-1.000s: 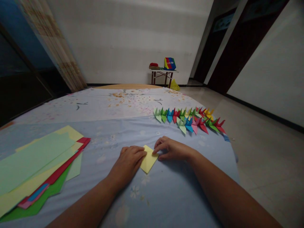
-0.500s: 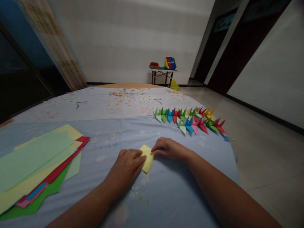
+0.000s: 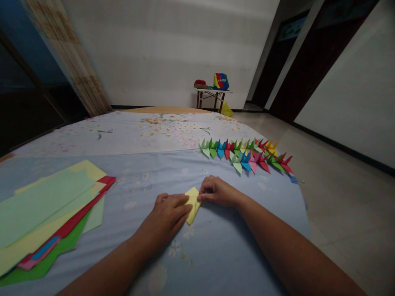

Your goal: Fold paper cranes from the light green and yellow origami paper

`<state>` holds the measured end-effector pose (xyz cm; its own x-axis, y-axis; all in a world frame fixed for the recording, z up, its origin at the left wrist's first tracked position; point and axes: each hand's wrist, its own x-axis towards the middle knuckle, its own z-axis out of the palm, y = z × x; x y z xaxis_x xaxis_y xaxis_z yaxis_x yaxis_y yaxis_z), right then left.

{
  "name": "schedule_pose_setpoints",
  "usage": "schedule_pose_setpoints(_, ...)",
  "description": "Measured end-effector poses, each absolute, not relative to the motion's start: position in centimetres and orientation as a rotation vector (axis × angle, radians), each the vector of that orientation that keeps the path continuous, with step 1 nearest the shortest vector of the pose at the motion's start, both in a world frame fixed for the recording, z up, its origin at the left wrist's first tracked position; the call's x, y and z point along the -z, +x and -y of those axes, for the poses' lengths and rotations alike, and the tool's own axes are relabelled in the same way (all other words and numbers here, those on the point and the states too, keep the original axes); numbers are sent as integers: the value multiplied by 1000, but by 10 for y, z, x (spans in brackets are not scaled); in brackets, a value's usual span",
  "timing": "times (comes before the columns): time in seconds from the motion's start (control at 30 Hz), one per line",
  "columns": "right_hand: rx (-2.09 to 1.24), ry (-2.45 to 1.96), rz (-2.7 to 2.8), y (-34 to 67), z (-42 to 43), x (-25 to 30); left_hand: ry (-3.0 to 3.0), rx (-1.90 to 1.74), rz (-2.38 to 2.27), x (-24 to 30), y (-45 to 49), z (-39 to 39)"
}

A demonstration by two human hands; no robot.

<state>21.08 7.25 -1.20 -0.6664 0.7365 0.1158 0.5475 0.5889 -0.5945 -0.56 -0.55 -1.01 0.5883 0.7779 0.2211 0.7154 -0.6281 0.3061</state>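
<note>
A small piece of folded yellow paper [image 3: 193,201] lies on the blue cloth between my hands, with one corner pointing away and a narrow end towards me. My left hand [image 3: 169,211] holds it down from the left, thumb and fingertips pressed on its surface. At the paper's right edge, my right hand [image 3: 218,191] pinches a flap between thumb and curled fingers. A crease runs down the paper's right side, where the flap is turned partly inward. My left fingers cover some of the left edge.
A stack of coloured paper sheets [image 3: 46,209] lies at the left. Two rows of folded paper cranes [image 3: 242,158] stand towards the table's right edge. Beyond the round cloth-covered table [image 3: 123,135], a small side table [image 3: 212,91] against the wall bears a colourful bag [image 3: 221,81].
The right edge of the yellow paper has been folded further inward, so the lower part looks narrower. Both hands remain on the paper.
</note>
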Motion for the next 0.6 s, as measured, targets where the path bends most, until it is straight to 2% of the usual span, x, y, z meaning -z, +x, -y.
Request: schedule_pose_setpoints(0.6, -602, -1128, 2489, 200, -70, 17, 2709, -419, -1164, 10, -6, 6)
